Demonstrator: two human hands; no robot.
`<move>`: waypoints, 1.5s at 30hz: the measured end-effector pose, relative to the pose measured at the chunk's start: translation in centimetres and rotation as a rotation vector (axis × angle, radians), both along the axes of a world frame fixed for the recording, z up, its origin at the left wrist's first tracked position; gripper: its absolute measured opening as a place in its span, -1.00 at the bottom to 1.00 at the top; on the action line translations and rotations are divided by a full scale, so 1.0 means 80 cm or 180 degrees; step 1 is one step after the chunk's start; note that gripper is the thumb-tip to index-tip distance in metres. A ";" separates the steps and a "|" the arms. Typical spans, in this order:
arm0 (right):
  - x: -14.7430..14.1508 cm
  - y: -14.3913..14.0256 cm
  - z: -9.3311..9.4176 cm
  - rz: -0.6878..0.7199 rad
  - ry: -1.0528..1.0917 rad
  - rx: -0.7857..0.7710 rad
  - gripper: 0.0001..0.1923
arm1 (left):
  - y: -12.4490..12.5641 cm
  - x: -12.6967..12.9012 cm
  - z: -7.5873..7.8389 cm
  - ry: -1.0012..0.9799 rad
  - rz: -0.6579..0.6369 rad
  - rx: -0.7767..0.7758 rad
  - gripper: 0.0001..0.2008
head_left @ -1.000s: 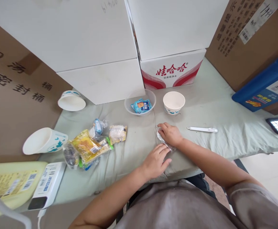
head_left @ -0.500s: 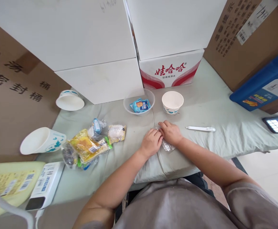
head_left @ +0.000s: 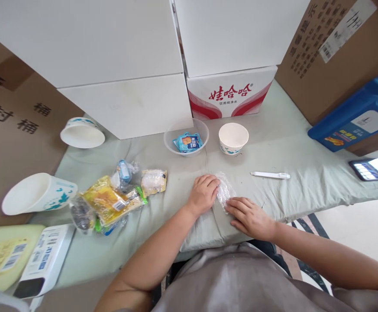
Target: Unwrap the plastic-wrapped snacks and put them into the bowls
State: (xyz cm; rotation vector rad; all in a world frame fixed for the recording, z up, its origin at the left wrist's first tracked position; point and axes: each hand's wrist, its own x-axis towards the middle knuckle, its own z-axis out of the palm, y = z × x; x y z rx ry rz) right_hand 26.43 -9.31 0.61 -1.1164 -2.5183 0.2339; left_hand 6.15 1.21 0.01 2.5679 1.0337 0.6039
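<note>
A small clear plastic bag (head_left: 225, 189) lies on the pale green cloth (head_left: 292, 143) between my hands. My left hand (head_left: 203, 194) rests on the bag's left edge with its fingers curled over it. My right hand (head_left: 249, 217) lies flat just below and to the right of the bag, its fingertips touching the bag's lower edge. Behind them stand a clear plastic bowl (head_left: 169, 141) holding a blue packet (head_left: 186, 142) and an empty white paper bowl (head_left: 233, 138). A white pen-like stick (head_left: 269, 175) lies to the right.
A heap of snack packets (head_left: 117, 197) lies at the left, with two paper bowls (head_left: 82, 133) (head_left: 37, 193) on their sides beyond it. White and cardboard boxes (head_left: 231, 93) wall the back. A blue jug (head_left: 354, 117) and a phone (head_left: 372, 168) sit at the right, a white device (head_left: 41, 260) at lower left.
My left hand went up to the clear bag and settled on its left edge. My right hand slid off the bag, down and to the right, uncovering it.
</note>
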 end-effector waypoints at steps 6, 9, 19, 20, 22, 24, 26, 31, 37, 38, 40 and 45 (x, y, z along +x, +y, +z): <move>0.007 -0.001 0.002 -0.0321 0.0074 0.0222 -0.75 | -0.007 0.006 0.001 0.0438 -0.0252 0.0099 -0.64; 0.008 0.006 0.005 -0.0115 0.0117 0.0430 -0.82 | -0.006 0.003 0.003 0.0462 -0.0395 0.0047 -0.62; 0.007 0.054 0.025 0.0120 0.0102 0.0071 -0.71 | -0.001 -0.004 -0.002 -0.0026 -0.0590 -0.0173 -0.40; 0.006 0.063 0.026 -0.0007 0.0020 0.0040 -0.69 | 0.000 -0.004 -0.004 -0.0072 -0.0584 -0.0184 -0.36; 0.003 0.082 0.027 -0.0308 -0.0207 -0.0055 -0.67 | 0.001 -0.005 -0.008 -0.0132 -0.0586 -0.0194 -0.27; 0.000 0.099 0.024 -0.0587 -0.0491 -0.0210 -0.67 | 0.002 -0.006 -0.012 -0.0171 -0.0565 -0.0168 -0.19; -0.004 0.113 0.019 -0.0802 -0.0738 -0.0361 -0.66 | 0.002 -0.006 -0.015 -0.0208 -0.0535 -0.0109 -0.17; -0.011 0.123 0.006 -0.1046 -0.0873 -0.0422 -0.65 | 0.002 -0.006 -0.014 -0.0356 -0.0499 -0.0107 -0.27; -0.013 0.122 0.011 -0.1215 -0.0857 -0.0660 -0.69 | 0.002 -0.006 -0.004 -0.0393 -0.0435 -0.0310 -0.66; -0.014 0.123 0.012 -0.1245 -0.0865 -0.0720 -0.70 | 0.002 -0.006 -0.004 -0.0401 -0.0438 -0.0285 -0.69; -0.015 0.124 0.013 -0.1311 -0.0883 -0.0813 -0.71 | 0.002 -0.006 -0.007 -0.0431 -0.0412 -0.0219 -0.73; -0.009 0.131 0.018 -0.1617 -0.0903 -0.0827 -0.74 | 0.002 -0.002 -0.016 -0.0241 -0.0137 -0.0067 -0.83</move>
